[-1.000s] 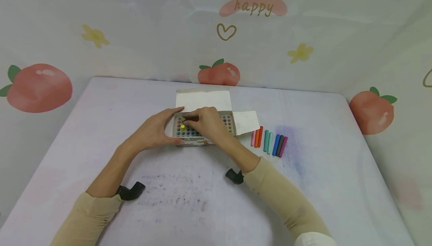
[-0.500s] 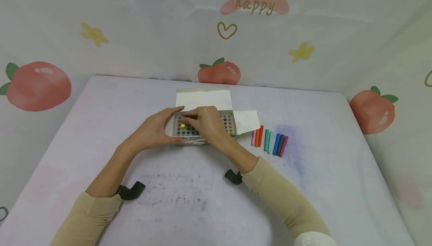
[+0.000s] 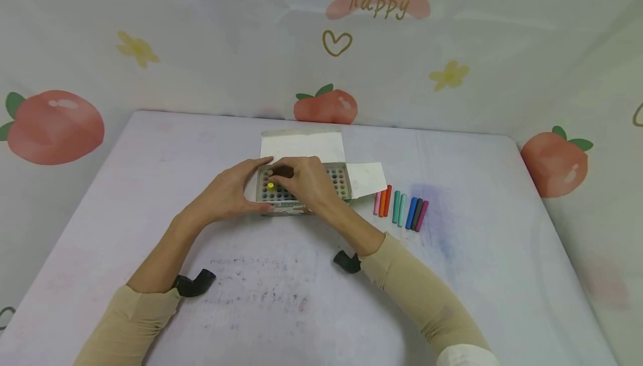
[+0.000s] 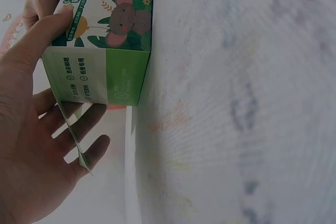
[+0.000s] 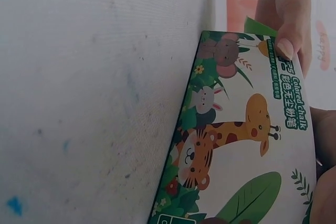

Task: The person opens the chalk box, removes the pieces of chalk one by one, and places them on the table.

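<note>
An opened box of coloured chalk (image 3: 287,208) with animal pictures on its front stands on the table, its holder showing rows of round holes. My left hand (image 3: 228,192) grips the box's left end, thumb on the front face (image 4: 100,17) and fingers towards the back. Over the left part of the holder, my right hand (image 3: 311,183) pinches a tan chalk stick (image 3: 270,172) between thumb and index fingertip, at the holes. Just in front of those fingertips a yellow chalk stick (image 3: 271,186) pokes up. The right hand hides the middle of the holder.
The box's white lid (image 3: 301,145) lies folded back, and a side flap (image 3: 367,179) sticks out right. Several loose chalk sticks lie right of the box, among them red (image 3: 388,200), green (image 3: 397,207) and blue (image 3: 411,213). A printed cloth (image 3: 221,37) hangs behind the table.
The right thumb and index fingertip have spread slightly apart around the tan chalk stick, whose top shows more plainly. The left hand and box stay in place; the head view tilts slightly down.
</note>
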A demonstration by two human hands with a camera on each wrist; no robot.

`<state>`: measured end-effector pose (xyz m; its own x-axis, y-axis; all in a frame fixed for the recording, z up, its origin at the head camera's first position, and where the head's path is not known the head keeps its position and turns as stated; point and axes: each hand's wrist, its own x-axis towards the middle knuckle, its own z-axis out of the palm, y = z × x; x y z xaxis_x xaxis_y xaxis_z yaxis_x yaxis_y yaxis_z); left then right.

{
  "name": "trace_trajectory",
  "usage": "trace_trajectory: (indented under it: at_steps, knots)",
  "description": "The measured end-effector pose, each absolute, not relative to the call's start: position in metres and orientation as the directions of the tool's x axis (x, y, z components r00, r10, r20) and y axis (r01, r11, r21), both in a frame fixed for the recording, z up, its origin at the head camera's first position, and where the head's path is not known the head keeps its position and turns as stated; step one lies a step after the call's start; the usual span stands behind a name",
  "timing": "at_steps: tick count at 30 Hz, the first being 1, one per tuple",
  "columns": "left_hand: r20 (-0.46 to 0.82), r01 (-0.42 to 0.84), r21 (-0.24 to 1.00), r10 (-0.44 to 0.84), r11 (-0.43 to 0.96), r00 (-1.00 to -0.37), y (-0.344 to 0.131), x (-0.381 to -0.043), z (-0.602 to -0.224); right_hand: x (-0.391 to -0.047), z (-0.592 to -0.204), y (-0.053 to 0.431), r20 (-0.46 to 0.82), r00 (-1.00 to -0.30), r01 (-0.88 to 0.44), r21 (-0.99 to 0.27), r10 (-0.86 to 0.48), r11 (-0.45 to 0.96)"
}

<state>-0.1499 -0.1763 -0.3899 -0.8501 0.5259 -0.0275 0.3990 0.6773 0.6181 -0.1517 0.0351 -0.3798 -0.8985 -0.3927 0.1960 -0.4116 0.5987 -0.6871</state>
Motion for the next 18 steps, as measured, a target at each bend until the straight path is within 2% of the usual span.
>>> trace_trajectory:
  at_steps: [10,18]
  knots:
    - [-0.016,0.399,0.619,0.519,0.677,-0.855,-0.1763,-0.1498,-0.3912,-0.1533,-0.3792,0.0334,0.234,-0.903,-0.412,-0.709,-0.36,0.572]
    - [-0.03,0.377,0.632,0.508,0.677,-0.861,-0.1752,-0.1501,-0.3919,-0.1524,-0.3766,0.0366,0.295,-0.905,-0.413,-0.782,-0.307,0.467]
